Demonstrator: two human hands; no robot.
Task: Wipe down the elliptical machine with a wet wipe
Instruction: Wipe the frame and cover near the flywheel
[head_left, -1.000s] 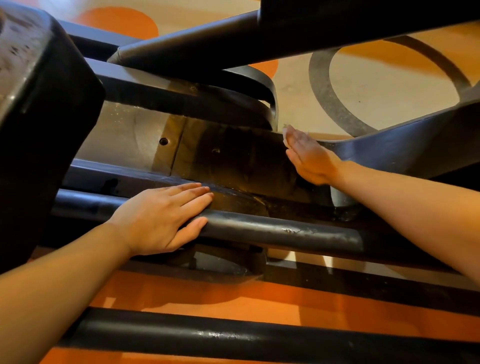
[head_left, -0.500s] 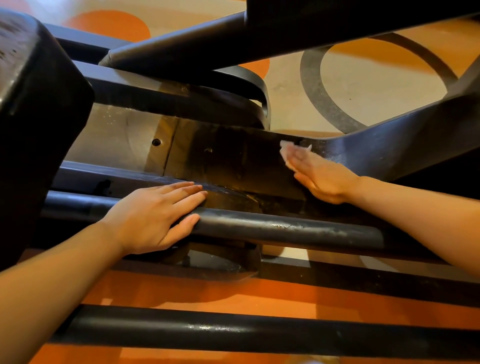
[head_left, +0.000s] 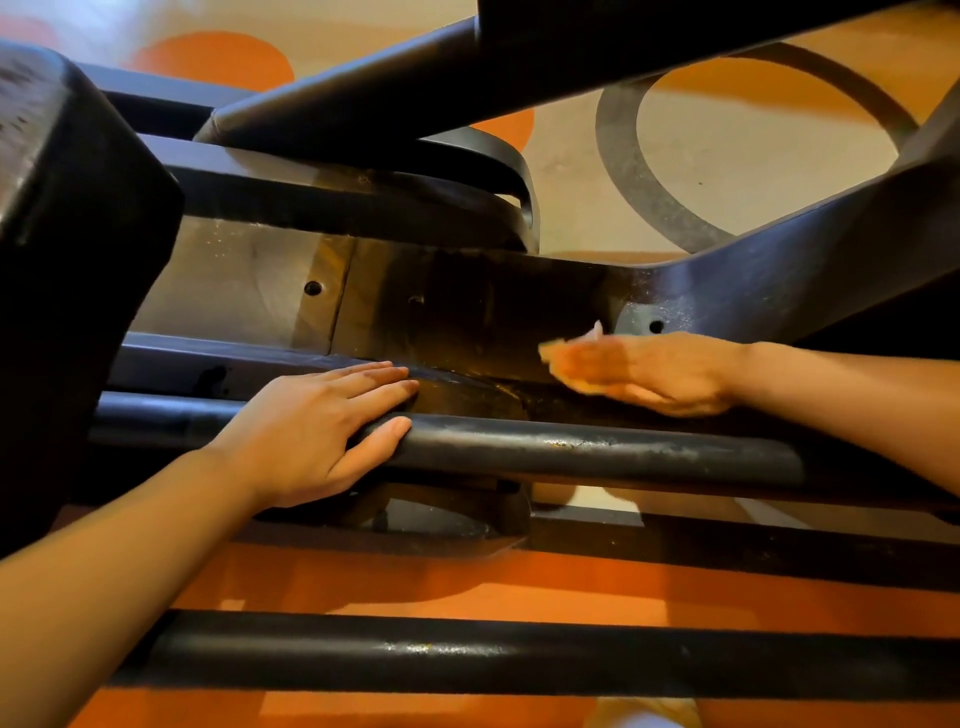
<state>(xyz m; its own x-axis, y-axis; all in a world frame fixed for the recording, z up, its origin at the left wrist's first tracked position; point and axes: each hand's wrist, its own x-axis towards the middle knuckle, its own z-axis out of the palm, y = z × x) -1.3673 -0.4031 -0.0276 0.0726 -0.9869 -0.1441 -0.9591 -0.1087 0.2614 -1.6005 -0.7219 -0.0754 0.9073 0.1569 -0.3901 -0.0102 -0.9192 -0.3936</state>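
The elliptical machine's dark frame panel (head_left: 467, 312) fills the middle of the head view, dusty and scuffed. My right hand (head_left: 654, 371) presses flat against the panel's lower right part, blurred by motion. A white wet wipe (head_left: 595, 331) is held under its fingers; only a small corner sticks out above them. My left hand (head_left: 317, 431) lies palm down, fingers spread, on a black round rail (head_left: 597, 452) in front of the panel, holding nothing.
A large black block (head_left: 62, 260) of the machine rises at the left. A thick dark arm (head_left: 415, 88) crosses overhead. Two more black rails (head_left: 519, 657) run across below, over an orange and beige patterned floor (head_left: 727, 171).
My right hand with the wipe has slid down the panel from its upper edge towards the lower part and turned flatter. My left hand has stayed on the rail.
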